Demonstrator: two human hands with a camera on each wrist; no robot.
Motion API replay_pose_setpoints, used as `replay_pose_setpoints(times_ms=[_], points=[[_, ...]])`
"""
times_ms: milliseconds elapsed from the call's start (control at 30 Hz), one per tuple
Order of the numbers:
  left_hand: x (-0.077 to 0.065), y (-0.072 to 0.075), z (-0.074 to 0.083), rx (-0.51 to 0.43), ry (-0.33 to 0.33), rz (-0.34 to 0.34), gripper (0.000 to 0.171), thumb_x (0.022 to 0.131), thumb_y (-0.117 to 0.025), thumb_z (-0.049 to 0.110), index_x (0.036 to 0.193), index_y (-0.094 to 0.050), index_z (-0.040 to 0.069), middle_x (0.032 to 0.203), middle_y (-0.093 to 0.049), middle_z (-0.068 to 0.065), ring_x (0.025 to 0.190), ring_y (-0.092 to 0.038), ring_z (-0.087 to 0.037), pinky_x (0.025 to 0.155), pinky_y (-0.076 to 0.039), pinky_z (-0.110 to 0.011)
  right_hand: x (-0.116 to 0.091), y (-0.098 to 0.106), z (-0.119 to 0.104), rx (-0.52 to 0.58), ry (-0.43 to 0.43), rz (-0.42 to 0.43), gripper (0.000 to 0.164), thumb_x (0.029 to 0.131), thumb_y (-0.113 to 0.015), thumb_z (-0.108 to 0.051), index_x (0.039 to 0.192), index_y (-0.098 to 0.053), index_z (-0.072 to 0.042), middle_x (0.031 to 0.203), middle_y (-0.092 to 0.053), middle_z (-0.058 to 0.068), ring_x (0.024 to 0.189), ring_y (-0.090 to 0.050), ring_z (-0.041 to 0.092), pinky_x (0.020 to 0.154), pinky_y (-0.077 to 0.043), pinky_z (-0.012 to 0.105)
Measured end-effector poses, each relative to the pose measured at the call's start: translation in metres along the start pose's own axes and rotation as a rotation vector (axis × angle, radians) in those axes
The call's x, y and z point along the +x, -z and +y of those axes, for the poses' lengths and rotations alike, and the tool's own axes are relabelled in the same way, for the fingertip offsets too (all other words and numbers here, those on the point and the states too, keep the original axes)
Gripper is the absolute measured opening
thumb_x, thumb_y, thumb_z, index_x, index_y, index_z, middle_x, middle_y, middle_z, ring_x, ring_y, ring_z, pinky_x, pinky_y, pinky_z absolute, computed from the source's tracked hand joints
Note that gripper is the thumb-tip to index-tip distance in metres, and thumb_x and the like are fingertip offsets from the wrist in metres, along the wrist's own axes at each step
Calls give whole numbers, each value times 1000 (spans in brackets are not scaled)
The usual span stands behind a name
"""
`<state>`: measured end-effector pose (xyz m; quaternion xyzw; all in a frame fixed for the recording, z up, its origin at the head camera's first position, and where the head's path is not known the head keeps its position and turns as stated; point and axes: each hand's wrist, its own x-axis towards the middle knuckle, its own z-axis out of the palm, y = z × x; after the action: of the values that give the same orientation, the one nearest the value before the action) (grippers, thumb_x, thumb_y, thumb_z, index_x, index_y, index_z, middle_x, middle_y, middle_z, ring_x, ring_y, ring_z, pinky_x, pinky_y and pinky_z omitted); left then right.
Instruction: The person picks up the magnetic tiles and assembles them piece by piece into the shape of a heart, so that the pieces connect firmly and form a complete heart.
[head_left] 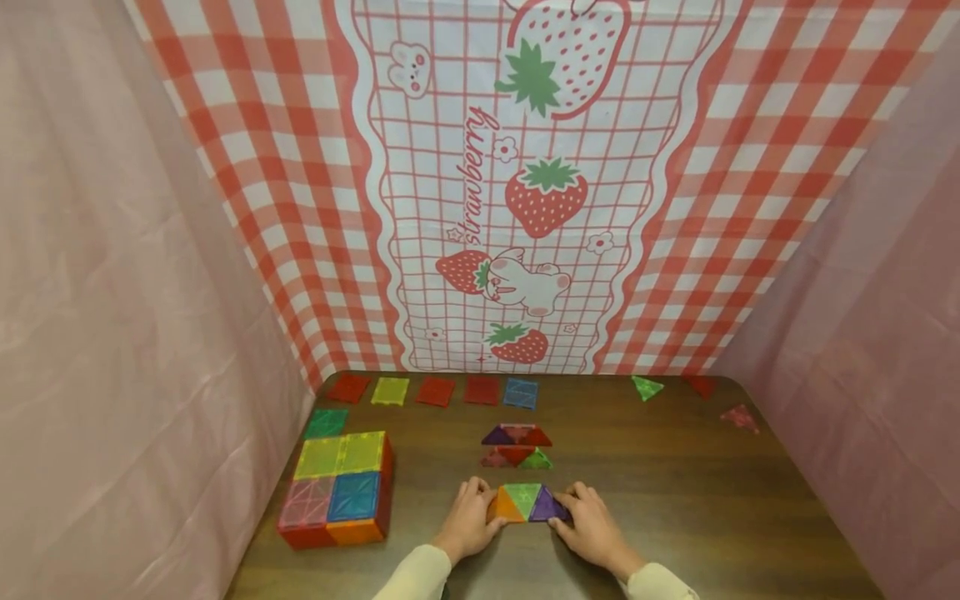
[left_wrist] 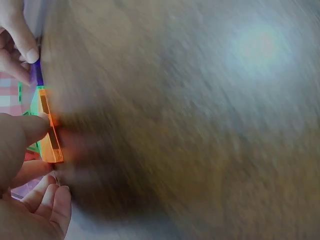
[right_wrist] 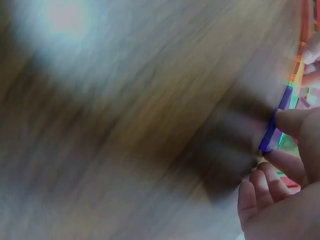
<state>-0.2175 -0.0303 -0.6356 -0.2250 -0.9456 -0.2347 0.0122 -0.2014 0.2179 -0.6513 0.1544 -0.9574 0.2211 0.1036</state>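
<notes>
In the head view, three translucent triangle magnetic tiles stand joined in a strip: an orange triangle tile (head_left: 510,507), a green triangle tile (head_left: 522,497) and a purple triangle tile (head_left: 547,507). My left hand (head_left: 468,517) pinches the orange end between thumb and fingers. At the other end my right hand (head_left: 590,525) pinches the purple tile. The left wrist view shows the left thumb on the orange tile's edge (left_wrist: 50,132). In the right wrist view, the purple tile's edge (right_wrist: 275,120) lies between thumb and finger. Shadows fall on the wood below the strip.
Beyond the hands lie two trapezoid strips of triangle tiles, a far one (head_left: 517,435) and a nearer one (head_left: 517,457). A box-like block of square tiles (head_left: 337,492) stands at left. Several square tiles (head_left: 436,392) line the back edge; loose triangles (head_left: 647,387) lie at back right.
</notes>
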Motion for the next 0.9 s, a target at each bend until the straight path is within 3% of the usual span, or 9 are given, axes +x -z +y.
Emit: replay_pose_setpoints(times_ms=[200, 433, 700, 900], points=[[2, 2, 3, -128, 39, 23, 40, 82, -84, 18, 113, -64, 3, 105, -60, -5, 96, -59, -21, 87, -53, -37, 2, 0, -3, 186, -117, 19, 38, 70, -90, -19, 102, -73, -8, 97, -65, -1, 91, -58, 19, 82, -49, 37], [7, 6, 1, -219, 52, 65, 36, 77, -84, 2, 102, -59, 8, 89, -64, -1, 78, -60, -12, 69, -52, -30, 7, 3, -4, 365, -129, -2, 37, 74, -86, -3, 102, -64, -10, 86, -67, -2, 76, -56, 5, 69, -50, 24], [21, 15, -4, -160, -32, 228, 16, 84, -77, -1, 94, -67, 6, 84, -66, -3, 76, -63, -15, 67, -53, -28, 30, 5, -8, 316, -121, 42, 17, 83, -80, -2, 96, -72, -10, 81, -60, -6, 74, -52, 3, 66, -48, 23], [24, 13, -9, -138, -22, 257, 14, 85, -77, 0, 94, -68, 6, 85, -67, -5, 77, -65, -19, 68, -55, -30, 37, 3, -10, 289, -131, 57, 17, 84, -79, -2, 97, -74, -11, 80, -58, -7, 74, -52, 6, 67, -47, 25]])
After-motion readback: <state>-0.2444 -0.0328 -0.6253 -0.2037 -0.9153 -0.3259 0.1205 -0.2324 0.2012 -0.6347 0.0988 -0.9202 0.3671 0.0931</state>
